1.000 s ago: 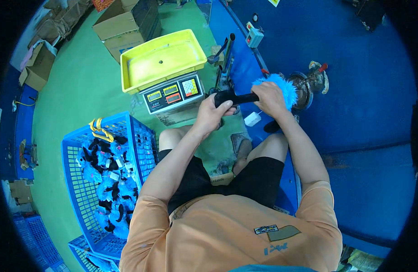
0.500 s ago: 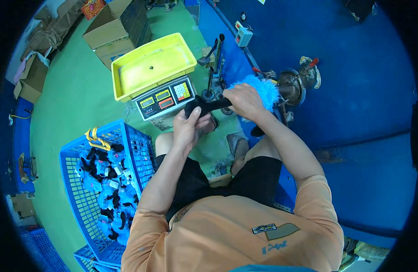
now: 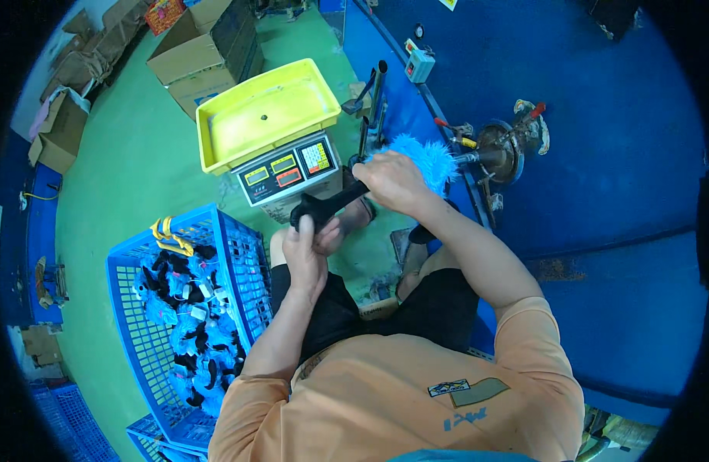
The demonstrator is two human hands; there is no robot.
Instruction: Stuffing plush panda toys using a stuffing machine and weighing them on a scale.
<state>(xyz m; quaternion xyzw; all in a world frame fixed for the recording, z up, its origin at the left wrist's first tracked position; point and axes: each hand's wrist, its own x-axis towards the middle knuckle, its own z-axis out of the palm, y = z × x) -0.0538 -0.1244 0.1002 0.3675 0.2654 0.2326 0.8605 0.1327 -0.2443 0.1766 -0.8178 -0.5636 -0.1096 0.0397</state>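
Observation:
A plush toy skin with shaggy bright blue fur (image 3: 430, 163) and a long black limb (image 3: 335, 205) stretches between my hands and a metal nozzle (image 3: 467, 158) on the blue machine. My right hand (image 3: 393, 182) is closed round the toy where the black limb meets the blue fur. The fur lies against the nozzle; its tip is hidden. At the limb's wider black end, my left hand (image 3: 307, 250) pinches it with the thumb on top and the fingers beneath. The limb slants down to the left, over my knees.
A scale (image 3: 287, 171) carries a yellow tray (image 3: 268, 68) ahead. A blue basket (image 3: 224, 266) of blue and black plush pieces (image 3: 197, 323) stands left. Dark metal tubes (image 3: 379, 92) rise beside the machine wall (image 3: 601, 185). A cardboard box (image 3: 187, 63) sits on the green floor.
Both hands have moved left and toward me, pulling the black limb along. The blue fur has shifted left, so more of the nozzle shows.

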